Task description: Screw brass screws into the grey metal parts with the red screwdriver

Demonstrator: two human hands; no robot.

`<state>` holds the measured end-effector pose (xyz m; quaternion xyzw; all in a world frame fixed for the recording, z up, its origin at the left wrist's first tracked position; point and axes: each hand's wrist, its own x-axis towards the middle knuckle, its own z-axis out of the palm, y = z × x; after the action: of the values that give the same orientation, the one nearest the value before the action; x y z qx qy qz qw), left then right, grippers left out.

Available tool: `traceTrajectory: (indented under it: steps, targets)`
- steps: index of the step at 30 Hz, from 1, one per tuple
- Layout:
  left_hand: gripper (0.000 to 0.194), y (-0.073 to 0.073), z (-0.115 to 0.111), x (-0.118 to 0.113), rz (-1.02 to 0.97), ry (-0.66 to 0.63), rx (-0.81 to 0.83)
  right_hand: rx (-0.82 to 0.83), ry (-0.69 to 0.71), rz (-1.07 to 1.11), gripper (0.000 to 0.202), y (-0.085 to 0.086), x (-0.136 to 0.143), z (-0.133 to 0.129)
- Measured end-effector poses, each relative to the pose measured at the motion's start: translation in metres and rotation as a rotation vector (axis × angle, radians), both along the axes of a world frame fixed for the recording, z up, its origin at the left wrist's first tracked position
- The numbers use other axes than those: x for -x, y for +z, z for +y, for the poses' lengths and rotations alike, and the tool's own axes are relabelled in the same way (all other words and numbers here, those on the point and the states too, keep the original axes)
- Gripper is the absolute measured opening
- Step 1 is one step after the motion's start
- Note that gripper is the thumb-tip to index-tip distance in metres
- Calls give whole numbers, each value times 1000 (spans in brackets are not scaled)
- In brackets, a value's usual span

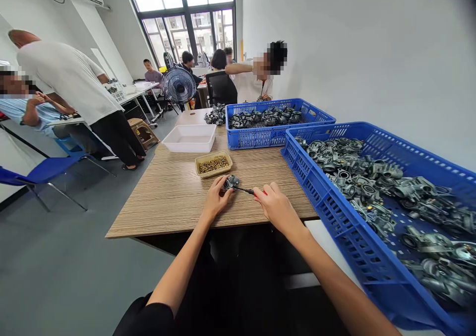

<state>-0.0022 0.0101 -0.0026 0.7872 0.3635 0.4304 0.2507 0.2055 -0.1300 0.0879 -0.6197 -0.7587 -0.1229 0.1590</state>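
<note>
on the left side of the counter (148, 209) there is a white bin (190, 145), with nothing that i can see inside it. next, a small cream tray (213, 175) holds many brass-coloured small pieces (213, 164). the left hand (214, 197) has its grip closed around a dark metal part (232, 181), which is on the counter, near the front side of the cream tray. behind, a blue crate (256, 140) carries a layer of dark metal parts (266, 116). to the right of the left hand, the right hand (273, 202) has its grip clenched on the red handle of a screwdriver (245, 190), and the shaft lies almost flat, with its tip at the metal part. most to the right, a bigger blue crate (334, 217) holds many grey metal parts (345, 165).
</note>
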Motion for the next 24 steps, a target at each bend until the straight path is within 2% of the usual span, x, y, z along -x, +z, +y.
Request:
traceTrajectory:
  steps: [9,15,17,21,24]
  targets:
    - [51,-4,3,0,-7,-22,-3,-12,19,-48,18,5,-13,5]
    - [51,-4,3,-2,-8,-40,22,-79,88,-122,35,5,-13,5]
    - [52,-3,3,-2,-10,-48,27,-86,100,-122,34,6,-13,4]
    - [53,-2,2,-2,6,-67,15,-59,94,-20,19,7,-16,4]
    - [50,-4,1,-2,18,-61,1,-13,81,200,12,5,-17,4]
